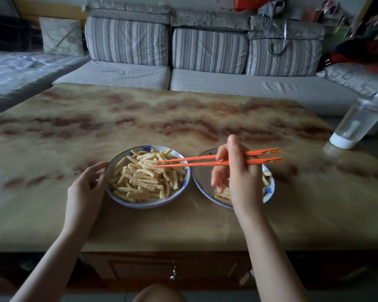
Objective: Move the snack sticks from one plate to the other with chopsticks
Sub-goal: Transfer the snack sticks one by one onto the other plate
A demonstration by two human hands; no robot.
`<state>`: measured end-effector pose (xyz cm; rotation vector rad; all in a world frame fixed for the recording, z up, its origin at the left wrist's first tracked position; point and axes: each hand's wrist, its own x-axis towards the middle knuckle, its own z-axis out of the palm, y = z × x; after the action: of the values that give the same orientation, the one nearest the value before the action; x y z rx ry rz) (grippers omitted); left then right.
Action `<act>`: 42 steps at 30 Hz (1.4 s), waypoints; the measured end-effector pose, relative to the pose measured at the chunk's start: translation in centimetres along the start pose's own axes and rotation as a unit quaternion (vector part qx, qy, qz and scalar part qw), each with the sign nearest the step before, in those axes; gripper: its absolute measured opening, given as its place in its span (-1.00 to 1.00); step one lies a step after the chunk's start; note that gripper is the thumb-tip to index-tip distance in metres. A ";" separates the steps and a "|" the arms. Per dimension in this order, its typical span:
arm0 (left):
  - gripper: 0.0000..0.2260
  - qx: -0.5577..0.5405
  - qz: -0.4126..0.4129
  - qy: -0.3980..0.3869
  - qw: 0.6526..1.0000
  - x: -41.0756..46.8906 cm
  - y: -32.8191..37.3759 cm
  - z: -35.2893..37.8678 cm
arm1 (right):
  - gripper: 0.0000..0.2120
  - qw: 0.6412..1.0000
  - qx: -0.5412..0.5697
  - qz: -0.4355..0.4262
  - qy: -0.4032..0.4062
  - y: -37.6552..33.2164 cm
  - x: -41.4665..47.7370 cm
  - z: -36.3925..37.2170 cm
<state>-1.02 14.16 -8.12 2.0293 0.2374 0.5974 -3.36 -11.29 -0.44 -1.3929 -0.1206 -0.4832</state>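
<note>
Two white plates with blue rims stand side by side near the table's front. The left plate (153, 202) is heaped with ridged yellow snack sticks (146, 175). The right plate (202, 177) holds only a few snack sticks (223, 196), partly hidden by my right hand. My right hand (236, 171) is above the right plate and grips a pair of orange chopsticks (196, 161). Their tips reach left over the heap, slightly apart, with nothing between them. My left hand (85, 186) rests with its fingers curled against the left plate's left rim.
A clear plastic bottle with a white base (358, 125) stands at the table's right edge. A grey sofa with striped cushions (210, 51) runs behind the marbled table (162, 118). A drawer knob (174, 275) shows below the front edge.
</note>
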 end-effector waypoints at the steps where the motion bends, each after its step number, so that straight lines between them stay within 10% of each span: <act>1: -0.75 0.000 0.001 0.000 1.000 0.0 0.0 0.0 | -0.60 1.000 0.004 -0.002 0.012 -0.2 0.1 -0.4; 14: -0.75 -0.002 -0.004 -0.005 1.000 -0.2 0.0 0.0 | -0.60 0.979 -0.126 -0.056 0.148 -4.2 0.9 -7.5; 42: -0.74 0.006 -0.016 -0.010 1.000 -0.2 0.1 -0.2 | -0.54 0.961 -0.231 -0.009 0.151 -3.9 0.3 -7.9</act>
<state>-1.26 14.18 -8.03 2.0389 0.2617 0.5577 -6.20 -19.36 1.74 -1.7526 0.2442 -0.7680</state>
